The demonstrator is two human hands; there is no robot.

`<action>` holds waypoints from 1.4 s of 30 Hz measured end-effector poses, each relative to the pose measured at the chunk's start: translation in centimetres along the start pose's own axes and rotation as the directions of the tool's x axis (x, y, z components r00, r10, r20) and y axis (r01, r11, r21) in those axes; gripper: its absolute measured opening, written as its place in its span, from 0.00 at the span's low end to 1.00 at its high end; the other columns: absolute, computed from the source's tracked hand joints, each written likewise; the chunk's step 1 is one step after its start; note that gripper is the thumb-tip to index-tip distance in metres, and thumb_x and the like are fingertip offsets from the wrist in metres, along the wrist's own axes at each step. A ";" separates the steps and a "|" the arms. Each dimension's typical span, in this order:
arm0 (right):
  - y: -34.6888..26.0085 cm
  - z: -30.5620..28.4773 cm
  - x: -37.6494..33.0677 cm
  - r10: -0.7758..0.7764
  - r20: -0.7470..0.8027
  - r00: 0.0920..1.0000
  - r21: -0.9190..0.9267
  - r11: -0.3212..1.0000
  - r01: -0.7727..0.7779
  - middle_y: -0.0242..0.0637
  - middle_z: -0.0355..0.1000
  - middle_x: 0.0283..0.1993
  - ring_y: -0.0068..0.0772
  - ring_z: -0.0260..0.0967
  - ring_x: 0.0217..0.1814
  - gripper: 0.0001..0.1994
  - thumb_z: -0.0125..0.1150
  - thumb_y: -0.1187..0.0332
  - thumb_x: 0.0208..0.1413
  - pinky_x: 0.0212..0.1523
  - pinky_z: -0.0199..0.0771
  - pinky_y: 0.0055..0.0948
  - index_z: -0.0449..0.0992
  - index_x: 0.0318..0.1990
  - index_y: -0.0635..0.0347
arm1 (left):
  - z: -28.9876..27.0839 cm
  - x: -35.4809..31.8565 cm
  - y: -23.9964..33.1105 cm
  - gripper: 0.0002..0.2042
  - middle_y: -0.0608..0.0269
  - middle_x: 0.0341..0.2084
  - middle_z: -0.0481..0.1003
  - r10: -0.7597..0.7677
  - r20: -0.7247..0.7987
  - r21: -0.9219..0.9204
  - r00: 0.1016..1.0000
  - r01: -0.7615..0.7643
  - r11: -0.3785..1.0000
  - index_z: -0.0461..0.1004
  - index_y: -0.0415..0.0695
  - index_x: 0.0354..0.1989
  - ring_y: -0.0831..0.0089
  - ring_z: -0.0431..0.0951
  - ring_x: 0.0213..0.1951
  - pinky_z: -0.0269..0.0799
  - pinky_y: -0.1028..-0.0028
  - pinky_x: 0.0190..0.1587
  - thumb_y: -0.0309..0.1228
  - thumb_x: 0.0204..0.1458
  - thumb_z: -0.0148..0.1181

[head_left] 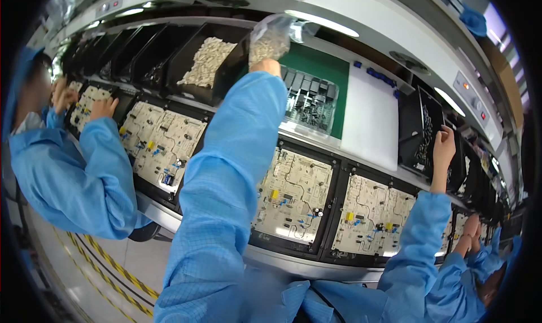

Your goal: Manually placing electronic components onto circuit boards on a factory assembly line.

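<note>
We observe the left hand (269,67) at the lower end of a clear plastic bag (271,39) of pale parts, located between a black bin (228,77) of pale pieces and a green mat (343,97). The right hand (444,146) is beside a bin of dark parts (424,135), fingers curled. For either hand, we cannot tell whether the fingertips are apart, together or clamped on something. We note circuit boards (296,193) in black frames along the bench; a co-worker (73,170) attends one at left.

1 crumpled clear bag (275,30) holds beige pcs (266,49).
</note>
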State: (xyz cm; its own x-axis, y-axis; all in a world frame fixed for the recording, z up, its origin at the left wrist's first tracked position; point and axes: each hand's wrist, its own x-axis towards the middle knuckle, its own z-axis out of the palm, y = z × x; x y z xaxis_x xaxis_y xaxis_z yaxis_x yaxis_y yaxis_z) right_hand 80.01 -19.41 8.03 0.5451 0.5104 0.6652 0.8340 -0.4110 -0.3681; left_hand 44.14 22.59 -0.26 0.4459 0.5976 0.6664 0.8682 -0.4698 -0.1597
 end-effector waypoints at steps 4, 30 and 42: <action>10.3 1.9 1.1 0.012 0.308 0.951 -0.192 0.980 0.050 0.46 0.72 0.35 0.42 0.71 0.36 0.14 0.58 0.73 0.44 0.35 0.70 0.34 0.70 0.41 0.60 | -8.7 -1.7 4.3 0.26 0.45 0.44 0.70 -0.129 0.619 -0.305 0.775 0.388 0.870 0.70 0.38 0.45 0.55 0.71 0.46 0.65 0.65 0.50 0.33 0.35 0.68; 9.6 5.1 -1.5 0.007 0.158 0.987 -0.318 0.947 0.044 0.49 0.66 0.31 0.50 0.65 0.36 0.07 0.57 0.70 0.47 0.37 0.66 0.40 0.71 0.31 0.64 | -22.6 -14.6 -4.2 0.07 0.62 0.25 0.76 0.323 0.669 -0.698 0.669 0.416 0.583 0.74 0.38 0.34 0.79 0.74 0.27 0.70 0.80 0.33 0.23 0.45 0.60; 6.2 -7.3 -9.0 0.091 0.199 0.976 0.382 0.910 -0.163 0.29 0.70 0.33 0.17 0.65 0.35 0.07 0.53 0.72 0.55 0.37 0.64 0.16 0.71 0.39 0.63 | -26.3 -21.4 -1.8 0.06 0.58 0.25 0.70 0.338 0.504 -0.708 0.794 0.156 0.689 0.72 0.39 0.30 0.67 0.70 0.26 0.66 0.74 0.29 0.29 0.48 0.59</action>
State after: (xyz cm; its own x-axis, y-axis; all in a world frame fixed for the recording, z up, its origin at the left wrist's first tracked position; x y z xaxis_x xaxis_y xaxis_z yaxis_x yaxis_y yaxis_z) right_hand 79.63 -32.03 4.55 0.6245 0.6111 0.4864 0.7028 -0.1681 -0.6912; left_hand 27.33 -6.44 4.94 0.7577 0.6436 0.1080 0.5139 -0.6905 0.5090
